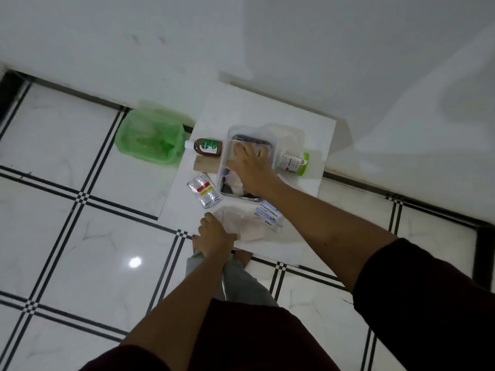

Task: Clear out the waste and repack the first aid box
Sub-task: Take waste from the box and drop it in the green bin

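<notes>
A clear plastic first aid box (229, 140) sits on a white board (294, 124) on the floor. My right hand (251, 167) is spread flat over the box, fingers apart, above pale wrappers and dark items inside. My left hand (214, 236) rests at the board's near edge, touching a pale crumpled wrapper (241, 223); whether it grips the wrapper is unclear. A brown antiseptic bottle (206, 147) lies left of the box above a tan roll (206, 164). A silver blister pack (205, 191) and an antiseptic bandage packet (270, 214) lie near the box.
A bin lined with a green bag (150, 140) stands left of the board, against the wall. A green-capped white bottle (294, 163) lies right of the box. The clear lid (284, 132) lies behind the box. My bare foot and grey trouser leg (241, 274) are below the board.
</notes>
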A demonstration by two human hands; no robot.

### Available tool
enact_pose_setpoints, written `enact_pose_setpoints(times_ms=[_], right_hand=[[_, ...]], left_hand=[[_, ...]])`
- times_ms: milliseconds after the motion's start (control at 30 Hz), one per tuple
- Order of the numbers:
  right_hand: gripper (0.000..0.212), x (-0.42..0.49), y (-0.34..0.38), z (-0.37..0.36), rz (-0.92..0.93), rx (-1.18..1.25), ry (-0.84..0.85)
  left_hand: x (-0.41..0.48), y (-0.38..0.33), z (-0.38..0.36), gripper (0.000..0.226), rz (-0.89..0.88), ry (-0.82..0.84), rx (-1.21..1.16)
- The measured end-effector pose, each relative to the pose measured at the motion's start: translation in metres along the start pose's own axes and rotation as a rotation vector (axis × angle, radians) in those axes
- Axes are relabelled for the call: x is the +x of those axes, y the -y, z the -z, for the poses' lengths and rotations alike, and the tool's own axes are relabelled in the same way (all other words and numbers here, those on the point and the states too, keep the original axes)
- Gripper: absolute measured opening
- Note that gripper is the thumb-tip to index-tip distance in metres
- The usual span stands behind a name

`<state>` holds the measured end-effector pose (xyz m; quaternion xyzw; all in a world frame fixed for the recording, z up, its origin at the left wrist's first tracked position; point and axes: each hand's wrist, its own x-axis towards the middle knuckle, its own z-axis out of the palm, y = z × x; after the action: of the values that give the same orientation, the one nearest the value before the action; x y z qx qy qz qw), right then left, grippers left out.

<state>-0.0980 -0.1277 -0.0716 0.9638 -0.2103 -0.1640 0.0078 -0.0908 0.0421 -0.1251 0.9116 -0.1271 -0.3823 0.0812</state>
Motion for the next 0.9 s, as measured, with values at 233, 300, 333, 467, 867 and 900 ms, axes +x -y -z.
enact_pose_setpoints(times_ms=[233,300,333,467,867,900], right_hand=[[0.033,-0.002,-0.008,0.016,0.017,-0.076,-0.149],[0.033,-0.008,-0.015,0.024,-0.001,-0.070,-0.237],[0.033,-0.010,-0.019,0.027,-0.009,-0.070,-0.285],[0.029,-0.017,-0.031,0.045,-0.030,-0.033,-0.360],[0.017,0.021,-0.003,0.126,-0.353,1.230,-0.227],[0.020,0.030,0.005,0.128,-0.384,1.289,-0.209]], left_hand=[[0.009,0.012,0.015,0.025,-0.147,0.107,-0.121],[0.004,0.010,0.031,0.025,-0.205,0.141,-0.159],[0.002,0.011,0.040,0.026,-0.219,0.139,-0.193],[-0.011,0.018,0.087,0.022,-0.146,0.127,-0.507],[0.013,0.020,0.213,0.003,-0.064,-0.070,-1.151],[0.023,0.021,0.219,0.003,-0.021,-0.095,-1.193]])
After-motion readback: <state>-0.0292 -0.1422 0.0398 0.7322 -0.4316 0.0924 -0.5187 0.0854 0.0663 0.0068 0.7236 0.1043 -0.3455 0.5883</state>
